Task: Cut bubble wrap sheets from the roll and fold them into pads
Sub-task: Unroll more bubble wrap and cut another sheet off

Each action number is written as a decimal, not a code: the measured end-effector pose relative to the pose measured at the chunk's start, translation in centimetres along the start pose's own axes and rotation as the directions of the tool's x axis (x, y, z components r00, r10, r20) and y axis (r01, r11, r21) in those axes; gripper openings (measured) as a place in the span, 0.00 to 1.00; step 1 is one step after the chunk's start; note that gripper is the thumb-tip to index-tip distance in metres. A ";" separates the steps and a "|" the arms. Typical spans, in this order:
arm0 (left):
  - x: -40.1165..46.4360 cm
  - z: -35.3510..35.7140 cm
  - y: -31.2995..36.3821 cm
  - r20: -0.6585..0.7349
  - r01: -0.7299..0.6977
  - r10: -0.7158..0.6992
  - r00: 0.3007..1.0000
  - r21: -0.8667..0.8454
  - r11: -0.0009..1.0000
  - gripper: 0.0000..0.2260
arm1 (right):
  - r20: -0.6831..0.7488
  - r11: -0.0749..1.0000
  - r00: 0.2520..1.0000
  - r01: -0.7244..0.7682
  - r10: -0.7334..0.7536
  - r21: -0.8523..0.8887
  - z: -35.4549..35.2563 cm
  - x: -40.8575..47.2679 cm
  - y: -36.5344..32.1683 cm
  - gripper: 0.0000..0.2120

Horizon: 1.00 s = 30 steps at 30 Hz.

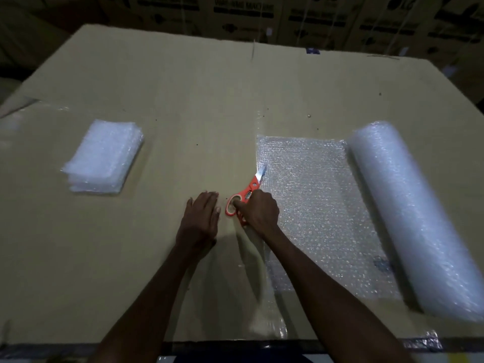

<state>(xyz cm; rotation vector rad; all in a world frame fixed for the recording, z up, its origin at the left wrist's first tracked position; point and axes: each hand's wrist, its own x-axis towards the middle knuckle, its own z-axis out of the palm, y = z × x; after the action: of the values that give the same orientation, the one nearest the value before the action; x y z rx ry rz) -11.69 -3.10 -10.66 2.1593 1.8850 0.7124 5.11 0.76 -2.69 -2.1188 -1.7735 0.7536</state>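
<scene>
**A:** How far along does this look?

**B:** Partway, I'd judge. A stack of folded clear bubble-wrap pads (103, 157) sits well to the left of the orange-handled scissors (245, 196), so some sheets are already cut and folded. To the right of the scissors, a flat length of clear bubble wrap (314, 205) lies unrolled on the cardboard-covered worktop (170, 100), joined at its far right side to the big cylindrical roll of bubble wrap (408, 213). That length looks not yet cut free, and it would need folding afterwards.

**A:** Where are the scissors pointing?

**B:** Their steel blade tip points away from the person and slightly right, lying just over the left edge of the unrolled length. Their long axis runs from the near-left handles up to that tip.

**A:** And the roll?

**B:** Its long axis runs near to far, leaning towards the right at its near end, roughly alongside the scissors' line.

**A:** The hands?

**B:** The right hand (258, 209) grips the scissor handles, fingers curled round them. The left hand (201, 218) lies flat just left of the scissors, fingers straight and held together, holding nothing.
</scene>
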 end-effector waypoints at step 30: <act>-4.8 3.4 13.9 0.107 -0.237 0.235 0.966 0.000 0.972 0.25 | 0.312 0.240 0.949 -0.311 0.035 0.920 -11.4 -15.4 17.2 0.21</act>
<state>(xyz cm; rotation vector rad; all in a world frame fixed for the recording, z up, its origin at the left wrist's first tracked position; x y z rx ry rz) 1.77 -9.61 -8.51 2.4055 1.6020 0.6126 23.89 -16.46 1.02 -1.2969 -0.6280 1.6636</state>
